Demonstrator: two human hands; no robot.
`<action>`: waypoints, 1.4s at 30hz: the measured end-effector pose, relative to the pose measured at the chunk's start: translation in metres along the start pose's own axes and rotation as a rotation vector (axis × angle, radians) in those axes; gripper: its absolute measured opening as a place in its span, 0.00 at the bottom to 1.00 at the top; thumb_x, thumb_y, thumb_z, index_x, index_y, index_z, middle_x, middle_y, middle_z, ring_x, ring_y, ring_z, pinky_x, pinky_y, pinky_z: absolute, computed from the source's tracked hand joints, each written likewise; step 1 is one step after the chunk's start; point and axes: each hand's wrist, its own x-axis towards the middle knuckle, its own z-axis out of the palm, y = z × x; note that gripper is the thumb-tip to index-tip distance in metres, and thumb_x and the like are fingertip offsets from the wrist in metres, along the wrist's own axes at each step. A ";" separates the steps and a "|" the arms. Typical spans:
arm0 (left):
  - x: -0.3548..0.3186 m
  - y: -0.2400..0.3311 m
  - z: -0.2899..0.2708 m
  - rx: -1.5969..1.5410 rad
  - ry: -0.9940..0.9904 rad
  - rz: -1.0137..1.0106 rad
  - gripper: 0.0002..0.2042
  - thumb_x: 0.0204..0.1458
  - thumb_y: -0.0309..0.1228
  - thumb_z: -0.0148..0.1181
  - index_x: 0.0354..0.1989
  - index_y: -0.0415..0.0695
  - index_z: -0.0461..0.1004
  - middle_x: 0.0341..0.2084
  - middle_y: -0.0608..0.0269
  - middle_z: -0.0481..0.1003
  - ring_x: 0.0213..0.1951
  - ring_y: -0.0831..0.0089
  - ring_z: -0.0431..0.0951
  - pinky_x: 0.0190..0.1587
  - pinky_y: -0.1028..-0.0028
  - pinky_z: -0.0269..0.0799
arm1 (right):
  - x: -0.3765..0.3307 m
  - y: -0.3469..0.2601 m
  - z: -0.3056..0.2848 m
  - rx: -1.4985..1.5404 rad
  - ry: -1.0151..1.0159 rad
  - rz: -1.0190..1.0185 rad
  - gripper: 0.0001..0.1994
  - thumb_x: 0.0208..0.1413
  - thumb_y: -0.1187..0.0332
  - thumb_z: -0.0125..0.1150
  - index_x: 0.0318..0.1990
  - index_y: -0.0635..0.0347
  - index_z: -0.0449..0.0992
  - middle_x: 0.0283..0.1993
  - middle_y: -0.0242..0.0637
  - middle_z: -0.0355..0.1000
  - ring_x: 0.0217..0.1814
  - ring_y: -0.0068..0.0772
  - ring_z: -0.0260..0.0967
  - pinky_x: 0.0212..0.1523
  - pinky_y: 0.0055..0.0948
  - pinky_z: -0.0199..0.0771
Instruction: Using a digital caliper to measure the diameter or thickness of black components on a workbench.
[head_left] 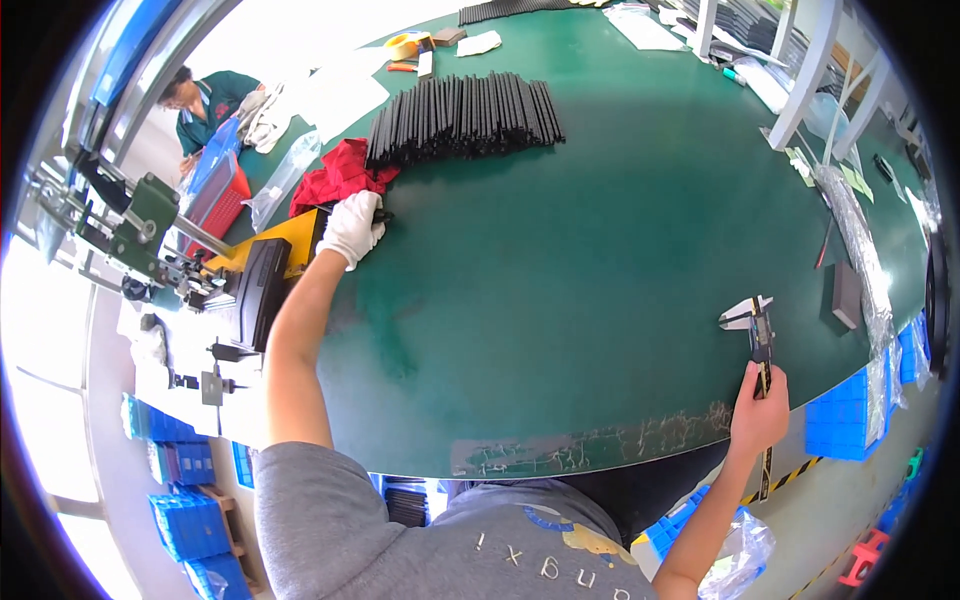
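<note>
The gloved left hand point(352, 226) reaches to the tabletop's point(600, 230) far left edge, fingers closed on a small black part point(381, 214) beside the red cloth point(335, 175); the bare right hand point(758, 412) grips a caliper point(758, 330), apparently to measure it once brought across

The gloved left hand point(352, 226) rests at the edge of the green surface point(560, 250), beside a red cloth point(335, 175) and a yellow block point(285, 240). The bare right hand point(760, 410) grips a caliper point(757, 335) lying on the surface. Black strips point(460, 118) lie in a row farther away.
</note>
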 end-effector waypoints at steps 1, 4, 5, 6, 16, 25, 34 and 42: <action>-0.006 0.002 0.002 -0.059 0.090 -0.023 0.18 0.37 0.27 0.65 0.37 0.43 0.66 0.31 0.52 0.71 0.37 0.53 0.73 0.39 0.60 0.69 | 0.000 0.000 0.000 0.029 0.001 -0.016 0.16 0.52 0.50 0.59 0.37 0.52 0.75 0.27 0.30 0.72 0.24 0.33 0.69 0.23 0.33 0.65; -0.011 0.012 0.004 -0.039 0.175 -0.134 0.16 0.40 0.27 0.64 0.36 0.46 0.65 0.28 0.54 0.74 0.33 0.53 0.75 0.35 0.59 0.70 | 0.001 -0.002 0.002 0.079 0.056 -0.084 0.15 0.52 0.51 0.59 0.36 0.52 0.75 0.27 0.30 0.72 0.24 0.33 0.69 0.23 0.33 0.65; -0.011 0.019 0.003 -0.063 0.198 -0.206 0.15 0.41 0.28 0.64 0.36 0.47 0.66 0.26 0.54 0.75 0.30 0.53 0.75 0.33 0.59 0.70 | 0.001 -0.001 0.001 0.079 0.059 -0.089 0.15 0.52 0.51 0.59 0.36 0.52 0.75 0.27 0.30 0.72 0.24 0.33 0.69 0.23 0.33 0.65; -0.008 0.028 0.004 -0.033 0.270 -0.205 0.11 0.45 0.31 0.64 0.33 0.48 0.67 0.21 0.54 0.74 0.25 0.53 0.75 0.28 0.59 0.69 | 0.001 -0.001 0.000 0.071 0.032 -0.058 0.15 0.52 0.51 0.59 0.36 0.52 0.75 0.27 0.30 0.72 0.24 0.33 0.69 0.23 0.32 0.65; 0.044 0.241 -0.128 -1.727 0.350 -0.521 0.11 0.57 0.36 0.56 0.27 0.46 0.63 0.14 0.74 0.60 0.14 0.84 0.59 0.17 0.80 0.56 | -0.004 -0.004 -0.003 0.019 0.024 -0.021 0.14 0.51 0.52 0.60 0.35 0.52 0.75 0.27 0.34 0.73 0.26 0.40 0.71 0.25 0.36 0.67; 0.047 0.293 -0.088 -1.574 0.279 -0.259 0.08 0.53 0.26 0.59 0.30 0.43 0.63 0.18 0.75 0.62 0.20 0.88 0.59 0.22 0.84 0.57 | -0.002 -0.013 -0.002 0.087 0.052 -0.003 0.15 0.50 0.53 0.61 0.36 0.54 0.76 0.24 0.30 0.71 0.21 0.29 0.68 0.24 0.30 0.66; 0.014 0.295 -0.060 -1.629 0.229 -0.085 0.02 0.60 0.24 0.44 0.39 0.41 0.62 0.21 0.68 0.62 0.22 0.80 0.63 0.30 0.76 0.66 | 0.000 0.007 -0.008 0.204 0.026 -0.084 0.14 0.51 0.59 0.62 0.40 0.58 0.74 0.25 0.32 0.70 0.20 0.27 0.65 0.23 0.29 0.64; 0.004 0.358 -0.079 -1.851 0.036 0.332 0.05 0.59 0.25 0.45 0.42 0.39 0.63 0.22 0.65 0.66 0.24 0.78 0.67 0.31 0.75 0.67 | 0.014 -0.028 -0.110 0.506 0.172 -0.363 0.12 0.45 0.67 0.64 0.35 0.63 0.72 0.20 0.34 0.63 0.17 0.26 0.59 0.20 0.23 0.59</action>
